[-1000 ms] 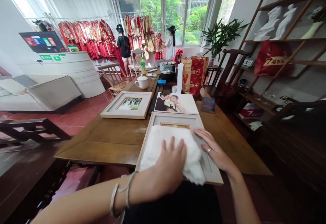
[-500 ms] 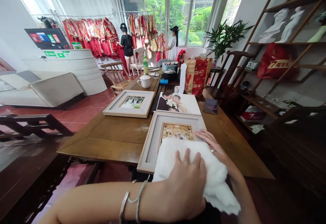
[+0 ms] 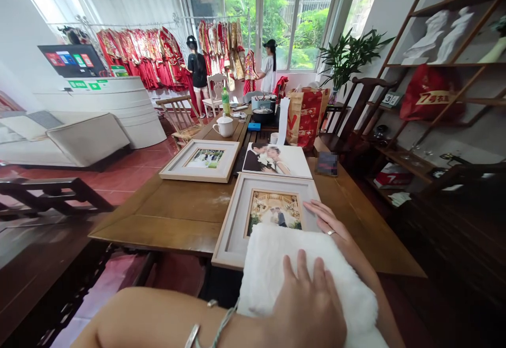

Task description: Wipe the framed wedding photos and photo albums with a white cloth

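Note:
A light wood picture frame [image 3: 236, 221] with a pale mat and a wedding photo lies at the table's near edge. On its lower right part rests a white fluffy cloth [image 3: 263, 269], which hides that corner. My left hand [image 3: 310, 300] lies flat on the cloth, fingers spread and pressing down. My right hand [image 3: 330, 224] rests along the frame's right edge, fingers stretched out over the border; its thumb side is partly behind the cloth. Just beyond are a second framed photo [image 3: 201, 161] and an unframed couple print [image 3: 276, 161].
The wooden table [image 3: 177, 205] runs away from me. Farther along it stand a white lidded cup [image 3: 223, 126], a green bottle [image 3: 225, 100] and a red-and-brown paper bag [image 3: 306, 118]. Two people are beside racks of red garments [image 3: 142, 58]. Shelves stand right.
My left hand has slid the cloth toward me and slightly right, uncovering more of the photo. My right hand has stayed at the frame's edge.

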`<move>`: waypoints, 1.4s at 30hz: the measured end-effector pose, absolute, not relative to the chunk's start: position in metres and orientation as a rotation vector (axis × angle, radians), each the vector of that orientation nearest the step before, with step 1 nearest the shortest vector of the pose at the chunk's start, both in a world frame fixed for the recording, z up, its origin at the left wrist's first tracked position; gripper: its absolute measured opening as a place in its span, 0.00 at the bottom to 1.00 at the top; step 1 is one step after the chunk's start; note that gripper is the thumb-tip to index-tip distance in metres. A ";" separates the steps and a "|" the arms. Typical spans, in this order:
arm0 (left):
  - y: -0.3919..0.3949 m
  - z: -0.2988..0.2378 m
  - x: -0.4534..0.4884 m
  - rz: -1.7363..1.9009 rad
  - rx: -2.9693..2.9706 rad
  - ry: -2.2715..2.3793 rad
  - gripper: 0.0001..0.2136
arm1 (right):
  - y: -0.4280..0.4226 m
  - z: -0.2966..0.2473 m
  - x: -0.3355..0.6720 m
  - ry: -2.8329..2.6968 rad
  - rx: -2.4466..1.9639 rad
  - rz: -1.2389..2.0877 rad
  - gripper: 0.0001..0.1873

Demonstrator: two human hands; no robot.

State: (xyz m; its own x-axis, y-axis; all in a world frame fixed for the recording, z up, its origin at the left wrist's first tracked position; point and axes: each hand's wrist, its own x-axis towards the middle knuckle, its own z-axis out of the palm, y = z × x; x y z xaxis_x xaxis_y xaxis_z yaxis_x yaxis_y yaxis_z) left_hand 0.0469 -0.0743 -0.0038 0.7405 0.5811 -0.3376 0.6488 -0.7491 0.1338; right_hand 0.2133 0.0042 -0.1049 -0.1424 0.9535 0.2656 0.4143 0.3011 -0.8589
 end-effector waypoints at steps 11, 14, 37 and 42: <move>-0.017 -0.040 0.020 -0.085 2.881 1.163 0.36 | 0.007 -0.116 0.216 -1.705 -1.165 0.758 0.21; 0.018 -0.046 0.018 -0.096 2.883 1.318 0.34 | 0.006 -0.115 0.215 -1.707 -1.220 0.757 0.21; -0.041 0.009 -0.047 -0.411 2.715 0.941 0.32 | 0.001 -0.105 0.210 -1.785 -1.267 0.766 0.22; 0.022 -0.022 -0.047 -0.225 2.863 1.199 0.36 | 0.001 -0.105 0.210 -1.778 -1.290 0.771 0.22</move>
